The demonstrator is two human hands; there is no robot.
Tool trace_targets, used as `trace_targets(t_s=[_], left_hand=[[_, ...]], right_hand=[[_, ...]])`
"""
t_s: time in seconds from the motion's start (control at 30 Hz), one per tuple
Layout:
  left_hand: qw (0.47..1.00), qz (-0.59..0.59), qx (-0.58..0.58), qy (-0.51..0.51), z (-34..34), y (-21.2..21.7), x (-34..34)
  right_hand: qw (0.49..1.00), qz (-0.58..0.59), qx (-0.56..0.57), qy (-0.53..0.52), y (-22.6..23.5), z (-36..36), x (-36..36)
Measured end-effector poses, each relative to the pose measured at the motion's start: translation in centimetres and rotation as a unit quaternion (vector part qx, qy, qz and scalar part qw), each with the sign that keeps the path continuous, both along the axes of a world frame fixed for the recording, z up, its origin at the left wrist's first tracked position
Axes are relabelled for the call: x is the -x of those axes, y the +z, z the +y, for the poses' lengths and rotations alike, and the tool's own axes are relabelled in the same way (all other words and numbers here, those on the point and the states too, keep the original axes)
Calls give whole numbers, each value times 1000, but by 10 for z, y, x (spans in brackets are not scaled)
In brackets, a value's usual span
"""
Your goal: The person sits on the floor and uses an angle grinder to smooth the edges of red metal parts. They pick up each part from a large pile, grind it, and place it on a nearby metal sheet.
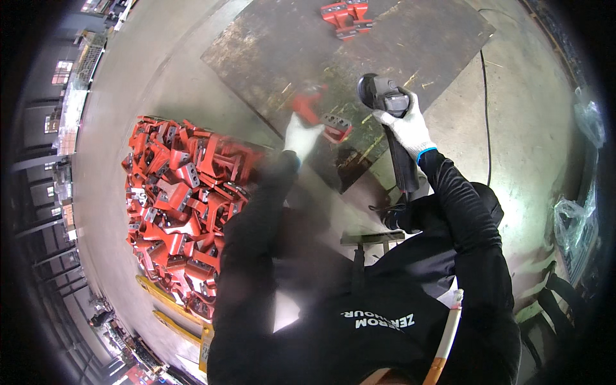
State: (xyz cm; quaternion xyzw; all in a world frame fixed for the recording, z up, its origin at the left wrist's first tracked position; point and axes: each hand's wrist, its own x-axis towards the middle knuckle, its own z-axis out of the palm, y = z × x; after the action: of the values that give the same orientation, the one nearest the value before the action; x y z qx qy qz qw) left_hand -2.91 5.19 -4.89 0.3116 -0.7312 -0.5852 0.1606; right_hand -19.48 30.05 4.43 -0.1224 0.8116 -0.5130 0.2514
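Note:
My left hand [301,138], in a white glove, is closed on a red metal bracket [336,128] with a holed grey face. Part of that bracket is blurred, and my fingers are partly hidden behind it. My right hand [409,128], gloved in white with a blue cuff, grips a black and grey angle grinder [389,96] by its head. The grinder's long dark body hangs down toward my knee, and its round disc faces left, a short gap from the bracket. Both hands are over the near part of a dark, worn plate [359,58].
A big heap of similar red brackets [186,205] stands at my left, with yellow metal bars [168,300] at its near end. More red brackets [348,18] lie on the plate's far side. A black cord [486,115] runs along the floor at right. Clear plastic wrap [574,224] lies far right.

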Motion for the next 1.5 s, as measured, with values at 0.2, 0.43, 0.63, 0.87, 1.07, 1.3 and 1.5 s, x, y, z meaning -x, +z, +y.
trace_targets(t_s=[0.2, 0.43, 0.63, 0.87, 1.07, 1.3, 1.5], left_hand=[[998, -45, 19, -48, 4, -79, -9], [901, -316, 256, -152, -9, -5, -33], [908, -234, 256, -234, -19, 30, -32], [904, -198, 289, -246, -23, 16, -32], [907, -226, 250, -251, -30, 21, -25], [905, -239, 254, -245, -29, 28, -22], [914, -227, 246, -229, -28, 24, -21]], right_hand=[[996, -3, -80, 45, -28, -4, -1], [966, 27, -202, 158, -45, -40, -6], [941, 69, -211, 255, -86, -88, -4], [711, 346, -310, 528, -81, -136, 0], [897, 79, -288, 327, -80, -137, -5], [972, -149, -120, 137, -92, -65, -31], [962, -231, -122, 78, -104, -16, -57]])
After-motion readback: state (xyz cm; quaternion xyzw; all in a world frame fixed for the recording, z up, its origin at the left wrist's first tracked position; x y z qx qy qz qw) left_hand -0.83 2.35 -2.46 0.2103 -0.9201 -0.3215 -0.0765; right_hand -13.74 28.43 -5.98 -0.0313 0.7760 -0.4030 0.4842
